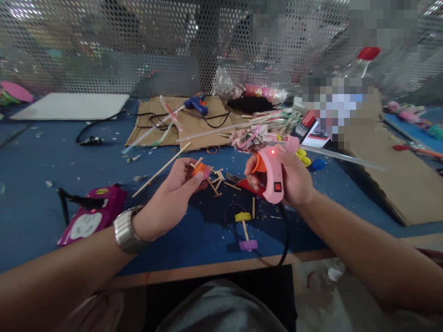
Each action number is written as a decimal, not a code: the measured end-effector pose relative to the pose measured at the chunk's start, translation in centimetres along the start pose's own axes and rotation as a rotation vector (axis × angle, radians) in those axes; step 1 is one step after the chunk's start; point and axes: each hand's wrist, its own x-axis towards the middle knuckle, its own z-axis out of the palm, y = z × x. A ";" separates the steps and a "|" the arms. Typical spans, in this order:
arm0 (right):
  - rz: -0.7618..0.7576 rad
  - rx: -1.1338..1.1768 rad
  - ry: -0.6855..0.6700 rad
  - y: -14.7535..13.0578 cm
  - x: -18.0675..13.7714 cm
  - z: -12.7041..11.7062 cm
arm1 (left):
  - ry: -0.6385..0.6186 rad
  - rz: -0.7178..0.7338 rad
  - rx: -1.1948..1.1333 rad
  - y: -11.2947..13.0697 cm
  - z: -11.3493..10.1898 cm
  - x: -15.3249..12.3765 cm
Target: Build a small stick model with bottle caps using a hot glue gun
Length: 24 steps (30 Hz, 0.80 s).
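Pink glue gun [273, 177] is sitting gripped in the right hand [294, 182] (lamp glowing); left hand [173, 193] is pinching an orange cap [200, 170], best held steady.

A blue-topped work table [41, 184] with a bare wooden front edge fills the middle of the frame. At the upper left lies a white board [72, 106]. Flattened cardboard [194, 122] at upper centre carries a blue glue gun [196, 105] and its black cable. More cardboard [398, 184] lies at the right. A magenta device [92, 220], perhaps a second glue gun, rests at lower left. Near the front edge lies a stick axle [245, 229] with a yellow and a purple cap. Scattered wooden sticks [218, 180] lie at centre.
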 end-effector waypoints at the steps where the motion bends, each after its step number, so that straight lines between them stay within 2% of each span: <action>1: -0.002 0.003 -0.001 0.0 0.0 0.0 | -0.001 -0.009 -0.001 0.0 0.0 0.0; 9: 0.009 -0.001 0.003 0.0 0.0 0.1 | -0.032 -0.031 -0.021 -0.7 0.3 0.1; 20: -0.005 0.026 0.000 0.1 0.1 0.1 | -0.094 0.002 0.325 0.6 -1.1 0.3; 24: 0.002 0.048 0.005 0.0 0.1 0.2 | -0.075 0.019 0.255 0.6 -0.9 0.2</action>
